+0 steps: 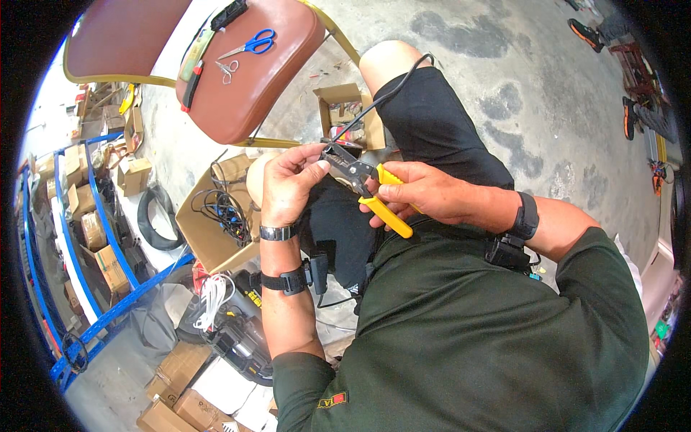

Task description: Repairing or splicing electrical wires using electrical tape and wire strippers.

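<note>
Yellow-handled wire strippers (389, 219) are gripped in my right hand (435, 193), their dark jaws pointing up and left. The handles are spread somewhat apart between my fingers and thumb. At the jaws, my left hand (291, 181) is closed with thumb and forefinger pinching the end of a black cable (389, 95). The cable runs up from there and bends over my knee. My fingers and the tool hide the cable's tip, so whether the jaws touch it cannot be made out.
Ahead, a brown padded chair (266, 86) carries blue-handled scissors (259, 43), small metal scissors (227, 70) and a utility knife (192, 89). A small open carton (340, 95) stands below my hands; a larger box (205, 248) holds cables. Blue shelving (111, 216) lines the left.
</note>
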A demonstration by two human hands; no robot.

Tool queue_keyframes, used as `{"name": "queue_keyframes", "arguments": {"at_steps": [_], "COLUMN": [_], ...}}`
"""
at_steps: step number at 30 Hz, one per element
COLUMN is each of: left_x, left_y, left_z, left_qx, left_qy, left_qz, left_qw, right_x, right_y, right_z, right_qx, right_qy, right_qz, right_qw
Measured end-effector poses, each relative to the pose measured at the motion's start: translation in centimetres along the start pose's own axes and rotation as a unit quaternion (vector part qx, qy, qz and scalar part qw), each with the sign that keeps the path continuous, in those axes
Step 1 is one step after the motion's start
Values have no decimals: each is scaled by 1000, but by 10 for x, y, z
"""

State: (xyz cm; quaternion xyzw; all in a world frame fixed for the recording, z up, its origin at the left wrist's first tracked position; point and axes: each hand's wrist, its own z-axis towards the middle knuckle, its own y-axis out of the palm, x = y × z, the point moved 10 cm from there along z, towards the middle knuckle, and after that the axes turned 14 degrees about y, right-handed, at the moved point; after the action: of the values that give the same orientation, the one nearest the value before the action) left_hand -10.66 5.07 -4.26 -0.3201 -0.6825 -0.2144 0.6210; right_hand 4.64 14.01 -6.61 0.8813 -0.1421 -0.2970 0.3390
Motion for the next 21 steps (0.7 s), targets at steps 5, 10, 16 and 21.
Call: {"name": "queue_keyframes", "arguments": {"at_steps": [5,10,16,21], "left_x": [0,-1,-10,-8], "left_y": [-3,-5,-11,-10], "left_z": [0,0,5,7], "left_qx": [6,17,24,27], "left_qy": [15,9,17,14], "left_qz": [2,-8,-18,-22], "left_qw": [1000,1000,999,999], "right_x": [4,7,11,10], "right_y": [2,4,8,6], "right_z": [3,7,11,13], "right_qx": [1,-14,-30,-25], "right_qy": [-2,-14,-12,-16], "right_qz": [32,61,85,94], "right_qw": [999,998,996,995]}}
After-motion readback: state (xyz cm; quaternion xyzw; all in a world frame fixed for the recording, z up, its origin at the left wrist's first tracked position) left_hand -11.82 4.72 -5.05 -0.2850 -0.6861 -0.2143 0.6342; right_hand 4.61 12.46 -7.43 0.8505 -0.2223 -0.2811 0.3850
